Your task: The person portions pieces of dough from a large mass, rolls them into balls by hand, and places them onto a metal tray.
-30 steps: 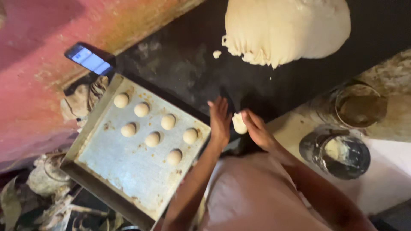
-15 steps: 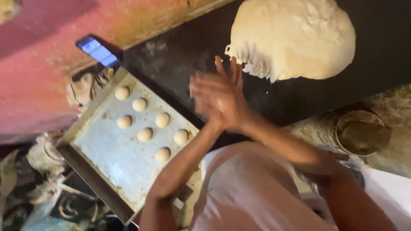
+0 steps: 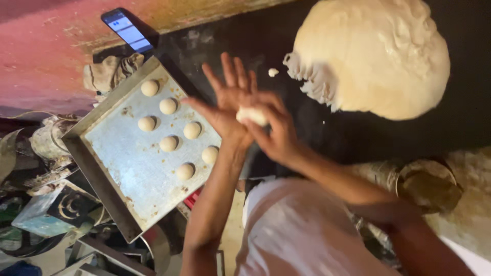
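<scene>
My left hand point(image 3: 225, 97) is held flat with fingers spread, palm up, and my right hand point(image 3: 276, 130) presses a small piece of dough point(image 3: 251, 115) against it. Both hands hover over the dark worktop, just right of a metal baking tray point(image 3: 123, 168). Several round dough balls point(image 3: 168, 143) lie in two rows on the tray. A large pale dough mass point(image 3: 373, 56) rests on the worktop at the upper right, with a torn edge toward my hands.
A phone point(image 3: 127, 28) with a lit screen leans at the wall. A crumpled cloth point(image 3: 110, 71) lies by the tray's far corner. A small dough scrap point(image 3: 273, 72) sits on the dark worktop point(image 3: 475, 122). A round tin point(image 3: 427, 184) stands at right. Clutter fills the lower left.
My hands rose from the worktop's edge with the dough piece and now press it between the palms. The view shifted closer to the large dough mass.
</scene>
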